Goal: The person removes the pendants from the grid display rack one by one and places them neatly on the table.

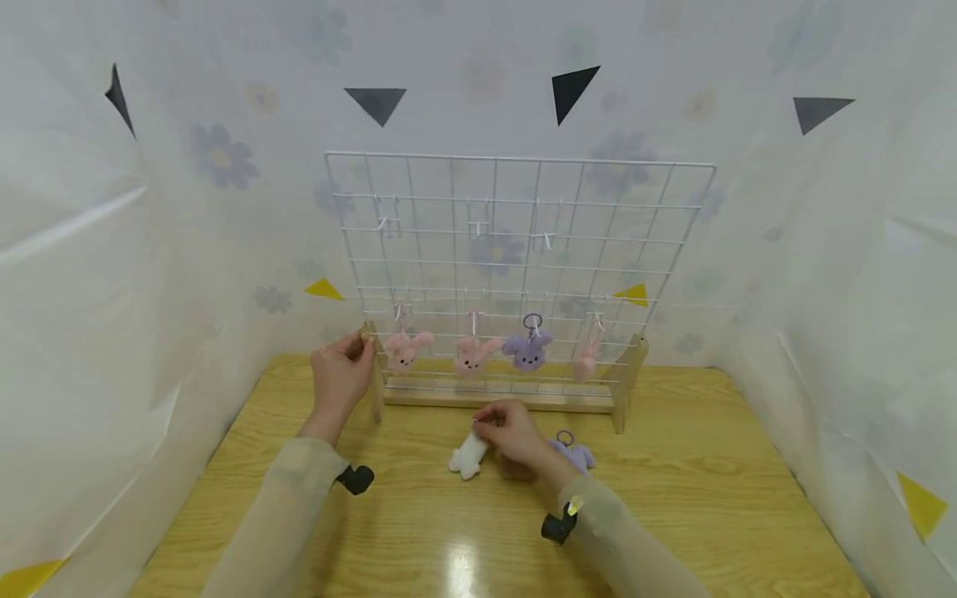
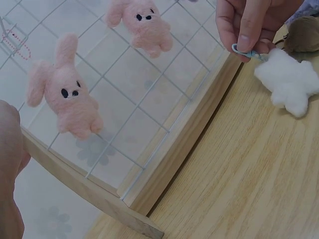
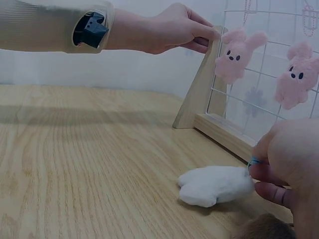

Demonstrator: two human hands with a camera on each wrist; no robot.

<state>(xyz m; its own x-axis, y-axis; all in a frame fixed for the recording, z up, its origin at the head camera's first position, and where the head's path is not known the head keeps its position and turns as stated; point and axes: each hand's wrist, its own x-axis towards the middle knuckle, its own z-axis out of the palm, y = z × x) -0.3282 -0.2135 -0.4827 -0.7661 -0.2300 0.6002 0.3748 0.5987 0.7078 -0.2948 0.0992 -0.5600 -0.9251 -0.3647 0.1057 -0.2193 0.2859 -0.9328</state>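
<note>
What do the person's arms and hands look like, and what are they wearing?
The left hand and right hand wear no gloves. A long, pale cream left sleeve and a matching right sleeve end near the wrists. A small, chunky black left wrist gadget and a similar black right wrist gadget stick out there. A tiny yellow spot shows beside the right one.

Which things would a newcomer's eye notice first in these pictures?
Probably the white wire rack towards the back of the table, where three pink toys and one purple toy hang in a row on its lower part. Next, perhaps, the white toy in front of the rack, which the right hand pinches by its blue loop, while the left hand holds the wooden side post at the rack's left end.
</note>
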